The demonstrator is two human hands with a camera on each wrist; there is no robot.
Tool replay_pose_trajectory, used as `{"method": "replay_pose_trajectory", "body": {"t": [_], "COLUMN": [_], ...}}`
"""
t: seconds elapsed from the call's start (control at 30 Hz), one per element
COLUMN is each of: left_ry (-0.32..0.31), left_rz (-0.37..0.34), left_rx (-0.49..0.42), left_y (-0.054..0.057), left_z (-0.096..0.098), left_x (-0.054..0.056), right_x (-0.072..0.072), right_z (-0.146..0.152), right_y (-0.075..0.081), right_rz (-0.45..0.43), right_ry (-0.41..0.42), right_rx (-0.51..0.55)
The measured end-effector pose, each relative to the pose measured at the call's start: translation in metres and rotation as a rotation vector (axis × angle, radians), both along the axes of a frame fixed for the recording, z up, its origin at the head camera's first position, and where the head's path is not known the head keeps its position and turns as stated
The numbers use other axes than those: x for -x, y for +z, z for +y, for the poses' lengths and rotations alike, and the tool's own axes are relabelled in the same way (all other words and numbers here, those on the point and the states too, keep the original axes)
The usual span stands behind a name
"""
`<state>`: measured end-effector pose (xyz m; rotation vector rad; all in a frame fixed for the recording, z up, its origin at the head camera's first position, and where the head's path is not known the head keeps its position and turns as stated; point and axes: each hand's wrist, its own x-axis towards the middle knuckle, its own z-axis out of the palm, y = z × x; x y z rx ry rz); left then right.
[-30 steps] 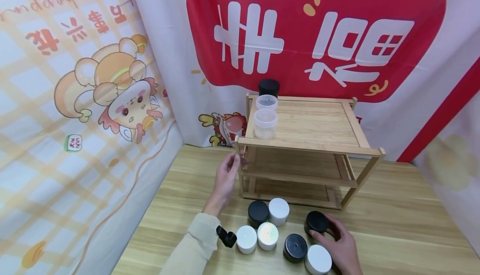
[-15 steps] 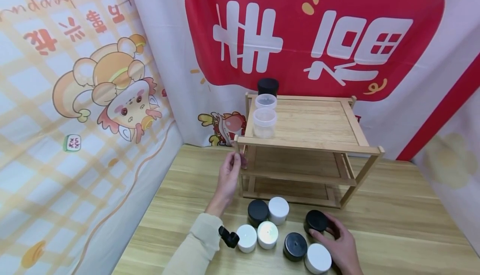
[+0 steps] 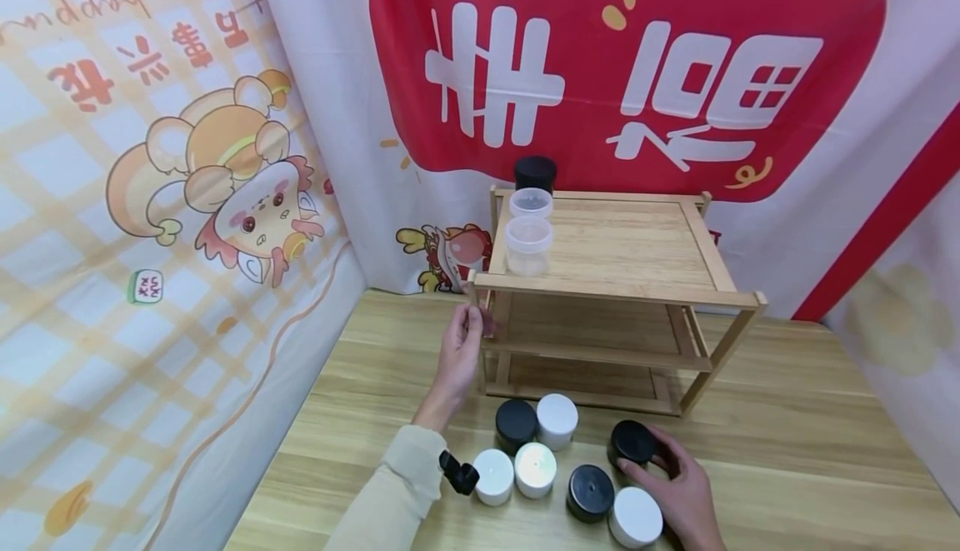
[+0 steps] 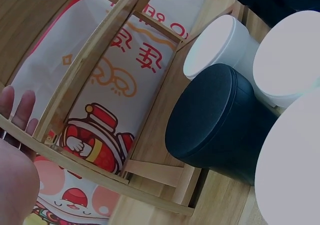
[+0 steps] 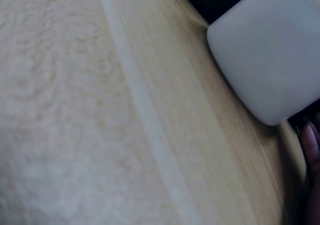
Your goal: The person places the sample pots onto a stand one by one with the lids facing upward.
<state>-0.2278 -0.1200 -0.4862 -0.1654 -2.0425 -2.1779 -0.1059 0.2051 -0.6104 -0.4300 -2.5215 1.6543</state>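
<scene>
My left hand (image 3: 459, 355) grips the front left post of a small wooden rack (image 3: 600, 291). In the left wrist view its fingers (image 4: 22, 110) show behind that post, with the palm on the near side. At the lower right my right hand (image 3: 681, 488) holds a black jar (image 3: 632, 443) on the floor, thumb on one side and fingers on the other. Next to it are another black jar (image 3: 590, 493) and a white jar (image 3: 636, 518). The right wrist view shows mostly floor, a white jar (image 5: 265, 50) and part of a finger (image 5: 311, 145).
On the rack's top, along its left side, stand two clear tubs (image 3: 528, 247) and a black jar (image 3: 535, 174). Between my arms, one black jar (image 3: 516, 426) and three white jars (image 3: 557, 422) stand in front of the rack. Printed cloth (image 3: 322, 84) hangs behind and left.
My left wrist and forearm have shifted slightly to the right, the hand staying at the post. My right hand and the jars stand as before.
</scene>
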Motion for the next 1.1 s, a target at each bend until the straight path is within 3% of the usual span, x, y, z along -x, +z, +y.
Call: {"method": "replay_pose_trajectory", "body": {"t": [0.23, 0.67, 0.9, 1.1], "left_ry": [0.000, 0.025, 0.044, 0.066], "left_rz": [0.017, -0.040, -0.032, -0.026], "left_rx": [-0.065, -0.175, -0.150, -0.146], "left_y": [-0.003, -0.011, -0.010, -0.010], "left_z": [0.001, -0.001, 0.002, 0.003], "left_x": [0.001, 0.004, 0.002, 0.002], "right_x": [0.000, 0.003, -0.005, -0.008], "right_z": [0.000, 0.007, 0.008, 0.011], "right_y": [0.000, 0.003, 0.014, 0.051], "right_rz": [-0.012, -0.126, 0.014, 0.114], "right_ry": [-0.001, 0.028, -0.044, 0.011], "right_rx": [0.006, 0.015, 0.009, -0.074]}}
